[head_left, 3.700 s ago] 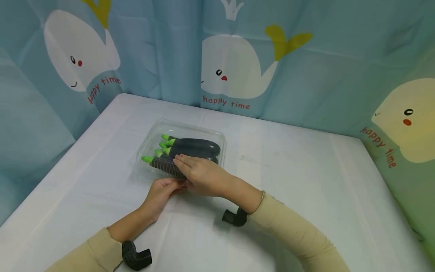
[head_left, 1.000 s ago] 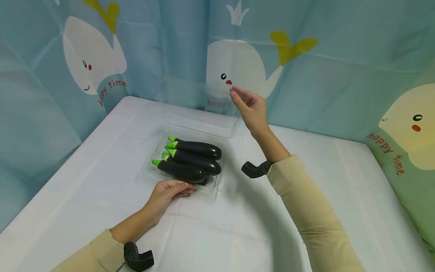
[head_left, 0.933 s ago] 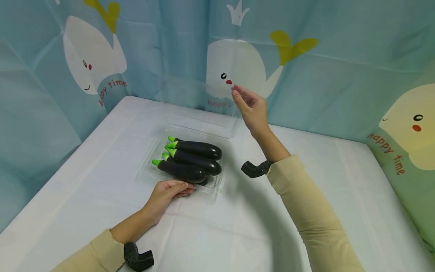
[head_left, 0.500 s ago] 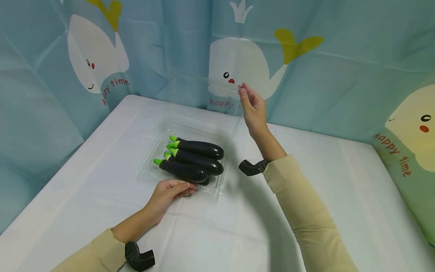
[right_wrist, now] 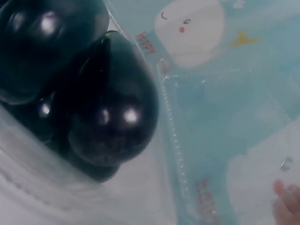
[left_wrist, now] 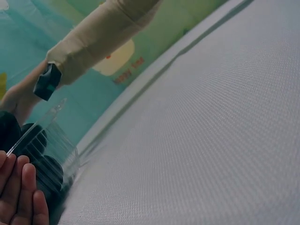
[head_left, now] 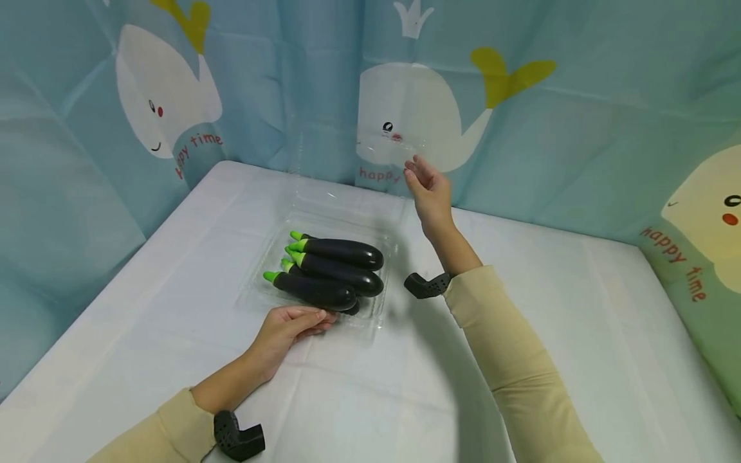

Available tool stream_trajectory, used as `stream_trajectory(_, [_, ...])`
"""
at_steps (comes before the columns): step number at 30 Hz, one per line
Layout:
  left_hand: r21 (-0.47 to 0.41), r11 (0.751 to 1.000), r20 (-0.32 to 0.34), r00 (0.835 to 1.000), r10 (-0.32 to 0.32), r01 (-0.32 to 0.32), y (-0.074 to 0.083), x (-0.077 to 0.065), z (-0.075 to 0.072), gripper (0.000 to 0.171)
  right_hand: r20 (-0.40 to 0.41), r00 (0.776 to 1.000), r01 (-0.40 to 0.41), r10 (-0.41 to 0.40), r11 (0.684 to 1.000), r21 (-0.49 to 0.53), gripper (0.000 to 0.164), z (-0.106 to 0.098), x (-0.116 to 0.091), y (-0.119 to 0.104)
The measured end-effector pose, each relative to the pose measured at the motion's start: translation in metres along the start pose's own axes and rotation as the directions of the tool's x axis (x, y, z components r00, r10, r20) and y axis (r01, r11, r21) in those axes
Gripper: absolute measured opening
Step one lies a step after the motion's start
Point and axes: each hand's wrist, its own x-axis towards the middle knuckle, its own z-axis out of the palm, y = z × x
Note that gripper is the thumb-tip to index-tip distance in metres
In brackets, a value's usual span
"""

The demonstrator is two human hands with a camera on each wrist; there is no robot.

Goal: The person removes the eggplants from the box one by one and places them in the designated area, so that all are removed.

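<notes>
A clear plastic clamshell container (head_left: pixel 376 315) holds several glossy dark eggplants (head_left: pixel 341 254) with bright green stems, heaped with the stems to the left. Its clear lid (head_left: pixel 324 193) stands raised at the back. My left hand (head_left: pixel 283 334) pinches the front rim, thumb on top; its curled fingers (left_wrist: pixel 28 178) show beside the ribbed wall in the left wrist view. Up at the lid's right side, my right hand (head_left: pixel 431 196) has loosely bent fingers. In the right wrist view its fingertips (right_wrist: pixel 288 201) are close by the lid, just below a small glinting tab.
The container sits on a white-covered table (head_left: pixel 550 321), left of its middle. A blue curtain (head_left: pixel 243 83) with whale prints hangs behind the back edge and along the sides. Each wrist bears a black camera mount (head_left: pixel 238 437).
The lid has gone from closed to raised, with my right hand rising at its edge. In the last half second that hand has dropped slightly and its fingers have loosened. My left hand stays at the rim.
</notes>
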Motion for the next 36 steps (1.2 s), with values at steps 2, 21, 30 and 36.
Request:
stream_trajectory(2, [-0.002, 1.0, -0.004, 1.0, -0.001, 0.001, 0.0, 0.0, 0.0, 0.031, -0.003, 1.0, -0.014, 0.014, 1.0, 0.006, 0.047, 0.0, 0.0, 0.003])
stream_trajectory(21, [-0.062, 0.992, 0.019, 0.994, -0.106, 0.107, 0.015, -0.001, -0.027, 0.015, -0.065, 0.997, -0.036, 0.04, 0.998, 0.051, 0.038, -0.003, 0.006, 0.021])
stream_trajectory(30, [-0.055, 0.996, -0.034, 0.997, -0.069, 0.067, 0.028, -0.009, -0.063, 0.019, -0.056, 0.998, -0.033, 0.037, 0.997, 0.063, 0.039, -0.003, 0.007, 0.021])
stream_trajectory(36, [-0.006, 1.0, -0.059, 0.998, -0.025, 0.025, 0.035, -0.013, -0.076, 0.02, -0.069, 0.997, -0.031, 0.033, 0.999, 0.038, 0.038, -0.004, 0.008, 0.023])
